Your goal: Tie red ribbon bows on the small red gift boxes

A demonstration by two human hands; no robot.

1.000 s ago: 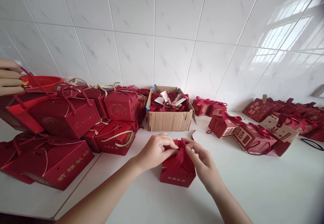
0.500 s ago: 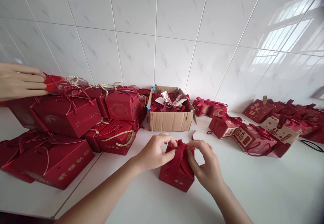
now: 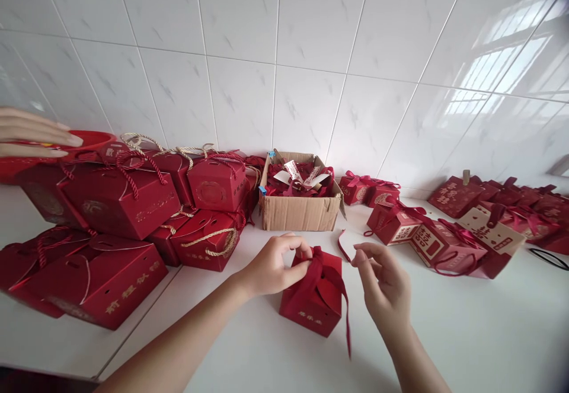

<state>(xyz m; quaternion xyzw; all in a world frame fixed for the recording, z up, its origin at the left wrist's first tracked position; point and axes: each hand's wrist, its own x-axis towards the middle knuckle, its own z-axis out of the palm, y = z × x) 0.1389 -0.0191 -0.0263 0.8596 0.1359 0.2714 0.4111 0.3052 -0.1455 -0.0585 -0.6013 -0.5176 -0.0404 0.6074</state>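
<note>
A small red gift box (image 3: 312,307) with gold lettering stands on the white counter (image 3: 466,334) in front of me. A dark red ribbon (image 3: 344,298) crosses its top and trails down its right side. My left hand (image 3: 272,267) pinches the ribbon at the box's top left corner. Just right of the box, my right hand (image 3: 386,283) hovers with thumb and forefinger pinched on a ribbon end (image 3: 343,246) that curves away from the box.
A cardboard carton (image 3: 299,203) of ribbons and tags sits behind the box. Larger red rope-handled boxes (image 3: 120,203) are piled at left, where another person's hand (image 3: 31,135) rests. Several small red boxes (image 3: 438,242) lie along the wall at right.
My right hand has left the box top and pulled away to the right with a ribbon end. The box has tilted slightly. The other person's hand shifted over the left pile.
</note>
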